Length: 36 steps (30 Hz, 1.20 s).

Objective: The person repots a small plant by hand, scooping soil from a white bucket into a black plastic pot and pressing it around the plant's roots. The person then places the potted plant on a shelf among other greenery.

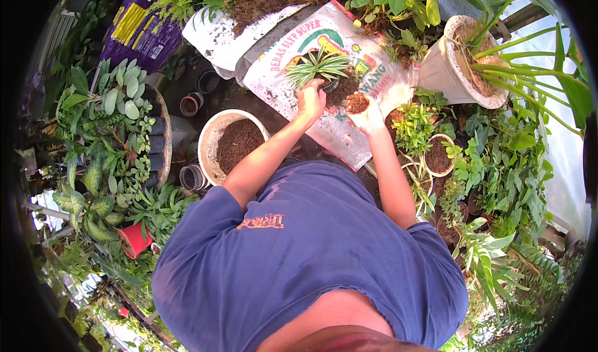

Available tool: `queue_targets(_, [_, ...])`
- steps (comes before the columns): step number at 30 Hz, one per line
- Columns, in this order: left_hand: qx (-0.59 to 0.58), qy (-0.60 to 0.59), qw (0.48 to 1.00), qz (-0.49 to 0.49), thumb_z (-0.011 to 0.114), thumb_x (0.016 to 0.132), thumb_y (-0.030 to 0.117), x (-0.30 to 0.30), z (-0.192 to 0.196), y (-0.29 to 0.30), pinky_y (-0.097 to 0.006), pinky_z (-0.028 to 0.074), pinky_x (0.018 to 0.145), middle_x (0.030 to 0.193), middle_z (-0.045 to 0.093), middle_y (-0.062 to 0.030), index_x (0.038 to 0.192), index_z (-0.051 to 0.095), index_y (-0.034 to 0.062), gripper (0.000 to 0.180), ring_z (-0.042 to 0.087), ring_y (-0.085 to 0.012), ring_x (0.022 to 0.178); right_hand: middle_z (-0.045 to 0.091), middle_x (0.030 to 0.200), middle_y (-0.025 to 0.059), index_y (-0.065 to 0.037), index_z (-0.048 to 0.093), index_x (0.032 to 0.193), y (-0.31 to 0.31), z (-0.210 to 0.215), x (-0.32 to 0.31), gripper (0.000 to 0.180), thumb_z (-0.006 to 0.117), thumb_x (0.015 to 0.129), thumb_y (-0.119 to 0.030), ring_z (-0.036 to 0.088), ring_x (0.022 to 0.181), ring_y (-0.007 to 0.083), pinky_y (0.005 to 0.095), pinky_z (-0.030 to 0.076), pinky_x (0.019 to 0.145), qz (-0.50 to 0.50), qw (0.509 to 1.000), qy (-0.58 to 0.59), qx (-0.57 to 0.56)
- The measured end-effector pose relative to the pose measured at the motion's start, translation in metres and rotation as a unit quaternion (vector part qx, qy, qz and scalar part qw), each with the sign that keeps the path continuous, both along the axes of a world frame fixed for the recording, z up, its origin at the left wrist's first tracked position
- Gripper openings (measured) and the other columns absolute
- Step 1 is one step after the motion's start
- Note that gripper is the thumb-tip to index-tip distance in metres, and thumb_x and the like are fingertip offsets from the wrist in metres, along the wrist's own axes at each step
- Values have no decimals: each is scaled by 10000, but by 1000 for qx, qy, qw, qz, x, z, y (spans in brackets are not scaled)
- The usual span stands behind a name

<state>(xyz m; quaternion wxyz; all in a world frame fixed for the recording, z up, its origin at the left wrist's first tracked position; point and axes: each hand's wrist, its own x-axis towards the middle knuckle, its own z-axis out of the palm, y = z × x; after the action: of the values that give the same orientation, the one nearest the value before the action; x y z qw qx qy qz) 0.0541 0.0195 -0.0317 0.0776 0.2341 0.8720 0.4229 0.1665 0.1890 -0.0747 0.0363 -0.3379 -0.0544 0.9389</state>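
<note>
A small spider plant (317,66) with green-and-white striped leaves stands in a dark pot on a printed white sack (274,93). My left hand (311,99) is at the near side of the plant, its fingers closed at the base of the leaves and partly hidden by them. My right hand (370,118) is cupped around a handful of brown potting soil (357,103), just right of the pot. Loose soil (341,89) lies on the sack between the pot and my right hand. Most of the pot is covered by leaves.
A white bucket of soil (240,143) stands left of my left forearm. Small empty pots (190,104) are beyond it. At the right are a large white planter (445,71), a small white pot of soil (440,156) and dense plants. A purple bag (140,31) is far left.
</note>
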Motion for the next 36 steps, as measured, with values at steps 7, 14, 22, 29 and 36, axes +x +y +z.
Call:
queue_targets(7, [-158, 167, 973, 31, 705, 757, 204, -21, 16, 11, -462, 357, 889, 1089, 584, -117, 1155, 500, 80, 464, 510, -307, 1081, 643, 1017, 145, -64, 589, 1046, 8, 11, 8, 282, 404, 965, -260, 590, 932, 295, 432, 474, 813, -23, 1000, 13, -5])
queue_targets(14, [-162, 171, 969, 80, 788, 687, 263, -31, 6, 23, -483, 296, 999, 1181, 538, -198, 1438, 266, 108, 927, 465, -344, 1168, 642, 994, 146, -51, 591, 1026, 6, 8, 15, 303, 385, 964, -264, 589, 913, 294, 421, 479, 794, -33, 999, 27, -25])
queue_targets(22, [-51, 130, 990, 37, 828, 640, 185, -56, 4, 49, -466, 403, 903, 1197, 523, -248, 1457, 209, 58, 1032, 535, -411, 1064, 637, 998, 146, -49, 589, 1029, 10, 0, 18, 304, 387, 962, -266, 589, 900, 285, 411, 485, 796, -23, 999, 36, -26])
queue_targets(29, [2, 65, 995, 76, 784, 688, 155, -69, 12, 61, -460, 381, 940, 1146, 609, -222, 1458, 217, 70, 960, 566, -376, 1085, 632, 989, 127, -53, 580, 1019, -1, 17, 13, 262, 396, 972, -233, 585, 894, 265, 399, 488, 804, 14, 999, 36, -17])
queue_targets(36, [-5, -18, 998, 68, 737, 688, 102, -77, 27, 58, -406, 445, 952, 1142, 616, -239, 1460, 244, 114, 916, 591, -365, 1086, 634, 1007, 135, -65, 573, 1039, -4, 21, -10, 269, 400, 973, -260, 595, 909, 276, 400, 482, 802, 51, 998, 0, 37])
